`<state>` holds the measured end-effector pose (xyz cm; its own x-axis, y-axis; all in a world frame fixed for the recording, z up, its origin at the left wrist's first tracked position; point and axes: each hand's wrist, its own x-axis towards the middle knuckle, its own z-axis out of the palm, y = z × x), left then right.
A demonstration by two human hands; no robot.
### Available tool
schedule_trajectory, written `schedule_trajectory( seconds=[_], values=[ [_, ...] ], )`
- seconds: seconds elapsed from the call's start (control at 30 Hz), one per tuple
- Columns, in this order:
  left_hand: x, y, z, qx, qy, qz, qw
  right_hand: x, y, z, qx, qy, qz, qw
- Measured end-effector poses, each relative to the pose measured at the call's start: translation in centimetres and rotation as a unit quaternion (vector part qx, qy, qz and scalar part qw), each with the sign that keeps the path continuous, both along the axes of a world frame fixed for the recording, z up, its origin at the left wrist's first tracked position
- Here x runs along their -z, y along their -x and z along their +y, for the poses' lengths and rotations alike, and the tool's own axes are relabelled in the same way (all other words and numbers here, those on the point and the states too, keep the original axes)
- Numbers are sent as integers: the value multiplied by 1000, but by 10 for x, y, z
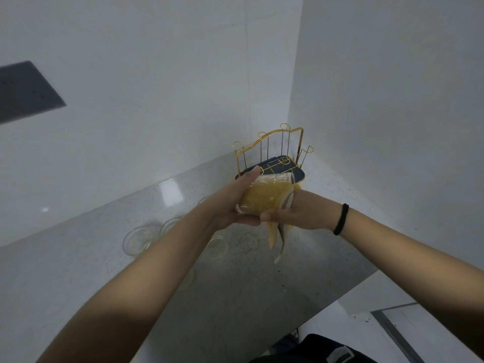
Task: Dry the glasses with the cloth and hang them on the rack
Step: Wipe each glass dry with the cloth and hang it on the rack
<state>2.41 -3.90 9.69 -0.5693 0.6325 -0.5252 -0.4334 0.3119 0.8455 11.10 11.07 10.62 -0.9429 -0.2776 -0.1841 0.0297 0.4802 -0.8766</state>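
My left hand (231, 203) grips a clear ribbed glass (272, 189) from the left, held on its side above the counter. A yellow cloth (264, 199) is stuffed inside the glass, and its loose end hangs down below my hands. My right hand (296, 216) holds the cloth at the mouth of the glass, fingers partly hidden inside it. Behind my hands, in the corner, stands the gold wire rack (275, 148) on a dark tray; no glass hangs on its pegs. Several more clear glasses (137, 241) stand on the counter below my left forearm.
The speckled grey counter (78, 271) runs from the left into the corner between two white walls. A dark wall panel (26, 93) sits at the far left. The counter's front edge drops off at lower right, where a dark object (322, 349) lies below.
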Motion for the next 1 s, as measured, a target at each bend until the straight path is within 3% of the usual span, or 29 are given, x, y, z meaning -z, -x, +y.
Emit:
schedule_trajectory(
  seconds=[0.07,0.2,0.27,0.37,0.47,0.53,0.63,0.7,0.77,0.87,1.0],
  values=[
    [-2,-4,0,4,28,52,998,4,1,3,44,63,-1,997],
    [21,-26,3,-70,-74,227,969,13,1,8,125,282,-86,947],
    [23,-30,4,-109,-91,245,959,18,-1,4,104,298,-78,945],
    [12,-22,5,-78,-31,209,974,10,-11,-3,57,236,-32,970],
    [-2,-12,8,-33,60,89,994,10,-18,-11,5,7,45,999],
    [0,-10,9,-35,56,13,998,18,-14,-7,-5,-59,65,996],
    [18,-16,9,-48,-5,38,998,14,-9,7,86,56,-11,995],
    [34,-29,11,-62,-56,163,983,10,-8,14,154,224,-95,958],
    [40,-36,14,-96,-85,254,959,19,-8,16,153,273,-97,945],
    [32,-28,16,-90,-45,214,972,19,-12,8,102,198,-43,974],
    [10,-8,13,-15,34,4,999,22,-13,3,10,-49,35,998]
  ],
)
